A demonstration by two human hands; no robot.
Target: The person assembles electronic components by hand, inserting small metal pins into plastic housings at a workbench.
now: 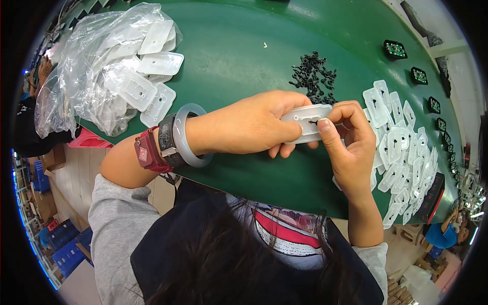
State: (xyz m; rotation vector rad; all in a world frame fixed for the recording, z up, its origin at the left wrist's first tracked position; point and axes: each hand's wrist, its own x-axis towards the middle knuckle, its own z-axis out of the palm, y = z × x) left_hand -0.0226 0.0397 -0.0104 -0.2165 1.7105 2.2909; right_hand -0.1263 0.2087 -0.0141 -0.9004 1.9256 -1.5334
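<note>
My left hand [249,124] grips a white, shallow plastic cover [306,113] with rounded corners, its thumb lying across the near face. Two small holes or posts show on that face. My right hand [353,147] is closed at the cover's right end, thumb and index finger pinching a small black plastic part [313,121] against the face. How far the part sits in the cover cannot be made out. Just beyond my hands lies a loose pile of similar black parts [312,73]. Right of my right hand spread many white covers [394,145], several with a black piece in the middle.
A clear plastic bag [86,66] spilling white covers [161,63] lies at the left on the green table [229,46]. Black housings with green circuit boards [395,49] line the far right edge. Another person in blue [441,235] is at the lower right.
</note>
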